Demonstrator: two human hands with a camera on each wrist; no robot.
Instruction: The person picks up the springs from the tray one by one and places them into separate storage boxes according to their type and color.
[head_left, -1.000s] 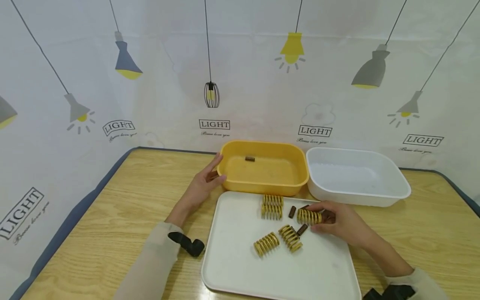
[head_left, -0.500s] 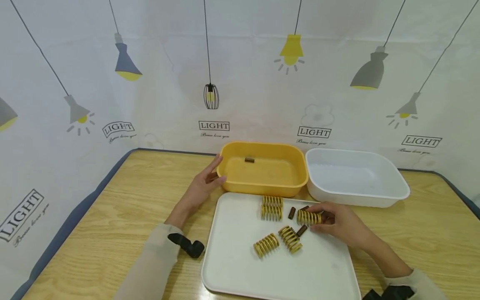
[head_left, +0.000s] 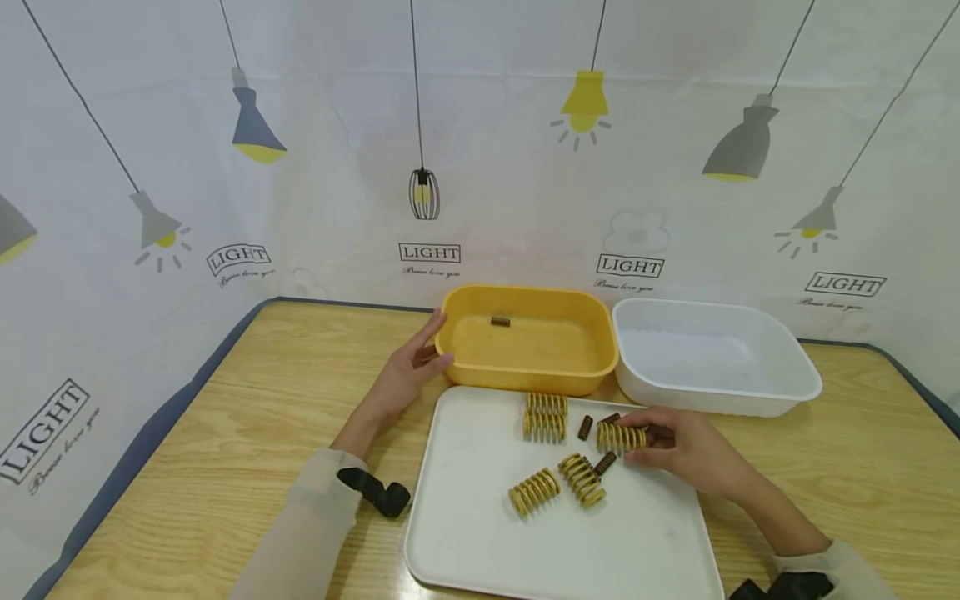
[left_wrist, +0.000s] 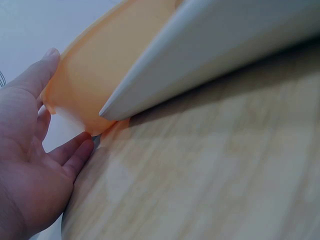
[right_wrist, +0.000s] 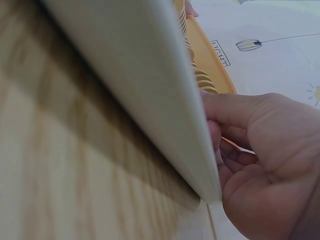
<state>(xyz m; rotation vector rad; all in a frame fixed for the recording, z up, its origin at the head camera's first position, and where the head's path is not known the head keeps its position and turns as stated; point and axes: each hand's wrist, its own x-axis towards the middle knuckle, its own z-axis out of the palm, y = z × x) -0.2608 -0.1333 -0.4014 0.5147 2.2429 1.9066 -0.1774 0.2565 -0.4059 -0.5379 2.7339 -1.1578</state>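
Yellow spring (head_left: 619, 436) lay crosswise near the white tray's (head_left: 465, 533) far edge; your right hand (head_left: 678, 446) pinched its right end, while your left hand (head_left: 408, 371), fingers straight, rested against the yellow bin (head_left: 525, 379).

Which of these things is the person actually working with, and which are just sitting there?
In use: right hand holding a yellow spring; white tray; left hand against the yellow bin.

Lying about: white bin; table.
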